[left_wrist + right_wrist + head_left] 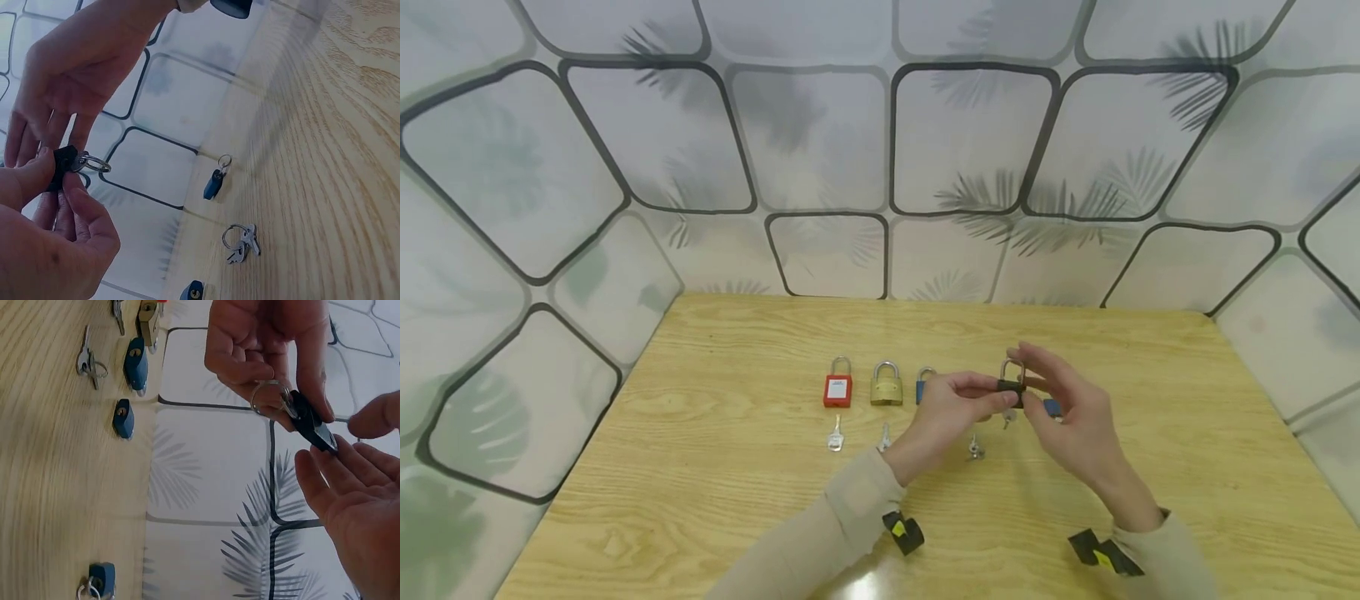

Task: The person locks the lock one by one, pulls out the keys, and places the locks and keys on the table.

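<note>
Above the table (1150, 358), left hand (951, 408): thumb and fingers pinch a dark padlock (1009, 386)
Padlock: right of that grip, between both hands, roughly upright, shackle (1004, 367) up
Key (1009, 419): at the padlock's underside
Right hand (1075, 421): fingers extended, nearer the shackle; contact unclear
Beyond: a blue padlock (1052, 407), partly hidden

You can read no lettering anywhere; on the red padlock (838, 402), the white label (837, 389) is too small for you to make out.
</note>
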The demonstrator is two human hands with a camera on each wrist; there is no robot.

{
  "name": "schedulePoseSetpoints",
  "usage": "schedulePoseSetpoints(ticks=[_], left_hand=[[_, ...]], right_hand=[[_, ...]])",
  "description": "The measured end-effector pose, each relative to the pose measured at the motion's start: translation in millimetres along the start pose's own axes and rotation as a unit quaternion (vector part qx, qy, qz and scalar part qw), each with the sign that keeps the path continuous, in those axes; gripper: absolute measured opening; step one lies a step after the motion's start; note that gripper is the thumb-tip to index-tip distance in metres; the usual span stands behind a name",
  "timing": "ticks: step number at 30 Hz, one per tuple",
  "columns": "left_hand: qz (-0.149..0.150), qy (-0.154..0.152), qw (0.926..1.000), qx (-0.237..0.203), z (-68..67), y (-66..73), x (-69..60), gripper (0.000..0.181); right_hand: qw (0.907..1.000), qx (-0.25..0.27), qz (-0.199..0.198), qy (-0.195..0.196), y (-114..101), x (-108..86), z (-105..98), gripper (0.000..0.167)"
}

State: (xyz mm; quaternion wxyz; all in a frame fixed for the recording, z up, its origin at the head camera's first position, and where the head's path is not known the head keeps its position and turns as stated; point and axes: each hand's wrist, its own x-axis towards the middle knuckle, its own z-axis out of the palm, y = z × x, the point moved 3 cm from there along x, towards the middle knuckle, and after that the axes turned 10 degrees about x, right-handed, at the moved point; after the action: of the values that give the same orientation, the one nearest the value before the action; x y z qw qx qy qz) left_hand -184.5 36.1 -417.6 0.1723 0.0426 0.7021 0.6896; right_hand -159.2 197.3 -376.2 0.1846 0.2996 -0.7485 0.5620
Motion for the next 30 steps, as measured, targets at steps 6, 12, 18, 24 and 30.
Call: schedulePoseSetpoints(ticks=[6,12,18,24,30], left_hand=[[-0.003,-0.002,1.0000,-0.008,-1.6,0.7,0.9,0.022],[0.003,-0.007,0.9998,-0.019,-1.4,3.3,1.6,0.022],[-0.004,-0.004,0.9998,-0.020,-0.9,2.2,2.2,0.021],[-0.005,-0.002,0.9999,-0.015,-1.5,0.8,1.8,0.022],[-0.003,-0.005,0.9999,-0.010,-2.5,-0.2,1.3,0.022]], right_hand=[[0.9907,-0.077,-0.076,-0.083,-3.0,-0.6,-5.1,0.091],[0.9718,-0.179,-0.121,-0.094,-5.7,1.2,-6.3,0.095],[0.9650,-0.214,-0.117,-0.098,-5.5,-0.4,-5.4,0.088],[0.9668,-0.201,-0.116,-0.107,-3.5,-1.5,-3.8,0.085],[0.9644,-0.207,-0.114,-0.119,-2.0,-2.3,-3.0,0.083]])
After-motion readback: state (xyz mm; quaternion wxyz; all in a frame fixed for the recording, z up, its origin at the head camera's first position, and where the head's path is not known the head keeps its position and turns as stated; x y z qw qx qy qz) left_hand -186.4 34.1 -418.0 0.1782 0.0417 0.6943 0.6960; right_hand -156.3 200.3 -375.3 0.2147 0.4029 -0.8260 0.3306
